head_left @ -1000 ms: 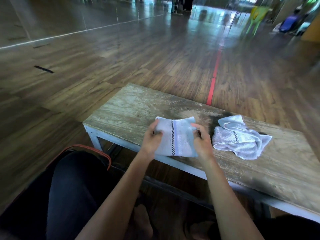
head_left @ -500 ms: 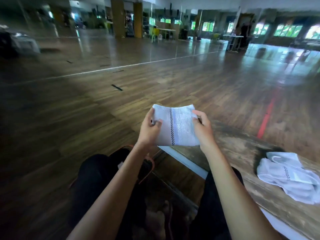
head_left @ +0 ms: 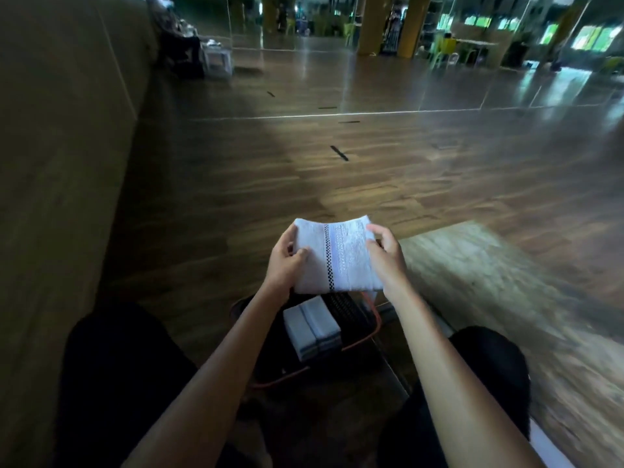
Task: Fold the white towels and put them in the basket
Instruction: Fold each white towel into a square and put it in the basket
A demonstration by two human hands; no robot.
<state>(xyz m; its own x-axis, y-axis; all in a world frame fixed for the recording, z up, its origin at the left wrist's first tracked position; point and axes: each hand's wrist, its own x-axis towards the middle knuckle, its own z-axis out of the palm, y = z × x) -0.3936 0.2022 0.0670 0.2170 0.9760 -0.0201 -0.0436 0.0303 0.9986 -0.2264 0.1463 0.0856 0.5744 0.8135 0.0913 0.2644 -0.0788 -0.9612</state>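
While the person sits with the basket (head_left: 366,327) on the floor between their knees, both hands carry a folded white towel (head_left: 336,256) in the air just above it, seemingly so it can be lowered flat without the folds springing apart. The left hand (head_left: 285,261) grips the towel's left edge, thumb on top and fingers beneath; the right hand (head_left: 385,256) pinches the right edge the same way, which keeps the square taut and level. A black-and-white checked stripe runs down the towel's top face. Inside the basket, directly below the held towel, sits a stack of already folded towels (head_left: 312,327), at least 2 by their edges, packed toward the basket's left side, which I judge leaves room beside or on top of them. To the right of the basket runs the worn wooden bench (head_left: 489,282). I can read no brand, label or writing anywhere; the background is too blurred.
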